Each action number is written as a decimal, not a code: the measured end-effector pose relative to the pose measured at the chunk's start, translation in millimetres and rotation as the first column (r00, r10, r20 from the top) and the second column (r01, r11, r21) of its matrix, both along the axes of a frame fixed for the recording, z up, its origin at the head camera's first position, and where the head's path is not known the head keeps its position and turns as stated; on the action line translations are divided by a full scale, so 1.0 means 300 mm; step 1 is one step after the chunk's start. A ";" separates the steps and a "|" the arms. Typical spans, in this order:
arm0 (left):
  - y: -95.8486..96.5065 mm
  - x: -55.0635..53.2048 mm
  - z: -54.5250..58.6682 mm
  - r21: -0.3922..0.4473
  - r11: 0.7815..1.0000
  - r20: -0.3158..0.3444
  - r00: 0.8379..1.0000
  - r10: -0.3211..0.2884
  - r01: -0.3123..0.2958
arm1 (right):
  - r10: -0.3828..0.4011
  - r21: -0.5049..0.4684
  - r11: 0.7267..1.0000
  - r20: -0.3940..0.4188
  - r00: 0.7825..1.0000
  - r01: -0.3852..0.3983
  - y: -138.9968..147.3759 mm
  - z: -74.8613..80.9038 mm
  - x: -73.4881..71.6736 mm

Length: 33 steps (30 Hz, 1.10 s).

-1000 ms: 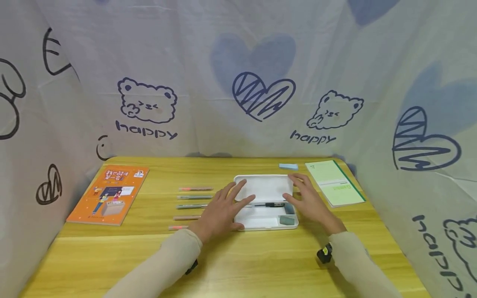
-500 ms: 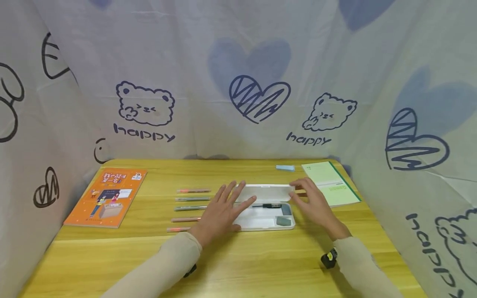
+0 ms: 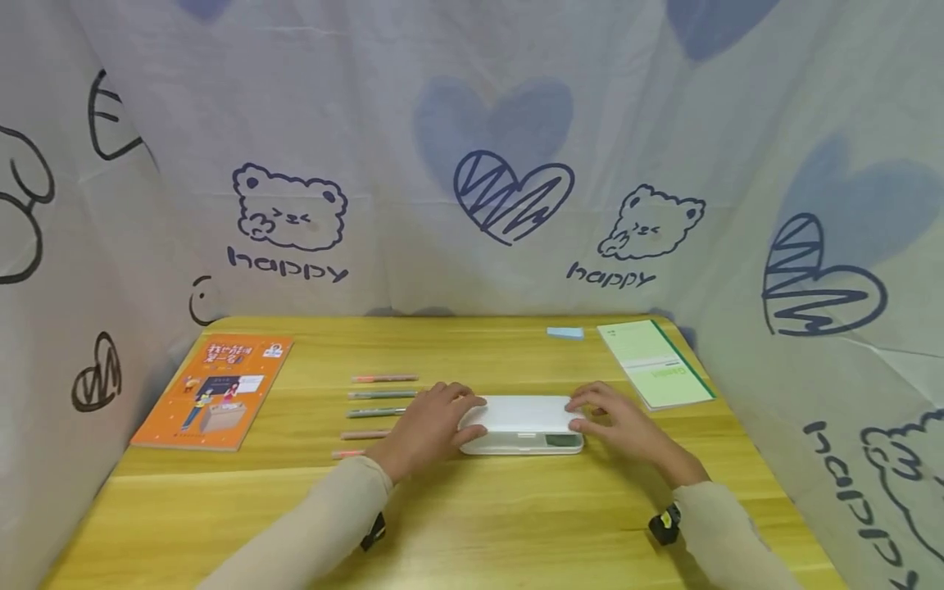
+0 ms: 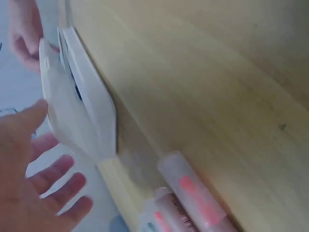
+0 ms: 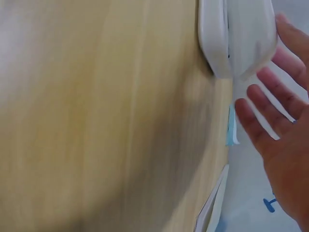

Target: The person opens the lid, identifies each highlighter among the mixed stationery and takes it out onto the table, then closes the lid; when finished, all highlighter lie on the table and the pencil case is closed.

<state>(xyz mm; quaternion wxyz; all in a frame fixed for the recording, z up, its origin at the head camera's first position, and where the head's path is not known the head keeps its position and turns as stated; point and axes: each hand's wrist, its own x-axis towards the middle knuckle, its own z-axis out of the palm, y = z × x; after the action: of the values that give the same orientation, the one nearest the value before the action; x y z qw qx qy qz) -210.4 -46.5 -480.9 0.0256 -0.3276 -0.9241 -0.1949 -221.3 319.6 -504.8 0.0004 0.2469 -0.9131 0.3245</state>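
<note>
A white pencil case lies on the wooden table in front of me, its lid tilted forward and partly down over the tray. A grey-green eraser shows through the front gap; the rest of the inside is mostly hidden. My left hand holds the lid's left end, thumb at the front edge and index finger behind the corner. At the other end, my right hand holds the lid between thumb and index finger. The remaining fingers of both hands are spread beside the case in the wrist views.
Several pens lie in a column left of the case, partly behind my left hand. An orange book is at the far left. A pale green notebook and a small blue slip lie at the back right.
The lid has swung from leaning back to tilted forward over the tray, hiding the black pen inside. Both hands have come forward with it, and the left fingers have bent in.
</note>
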 end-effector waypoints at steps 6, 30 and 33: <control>-0.028 -0.017 -0.017 0.074 0.997 0.275 0.960 -0.056 0.037 | 0.050 0.039 0.998 0.060 0.997 -0.052 0.008 -0.030 0.008; -0.032 0.008 -0.039 0.082 0.995 0.228 0.971 -0.073 0.056 | 0.115 -0.021 0.993 0.039 0.993 -0.115 -0.016 -0.043 0.029; -0.040 0.011 -0.039 0.079 0.996 0.226 0.972 -0.065 0.049 | 0.119 -0.030 0.993 0.049 0.992 -0.118 -0.024 -0.042 0.022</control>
<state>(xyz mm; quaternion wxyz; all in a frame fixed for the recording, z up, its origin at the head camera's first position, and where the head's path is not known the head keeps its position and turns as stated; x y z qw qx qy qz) -207.2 -58.5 -492.6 -0.0746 -0.3282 -0.9034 -0.2655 -214.9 312.4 -517.4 -0.0387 0.2923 -0.8920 0.3427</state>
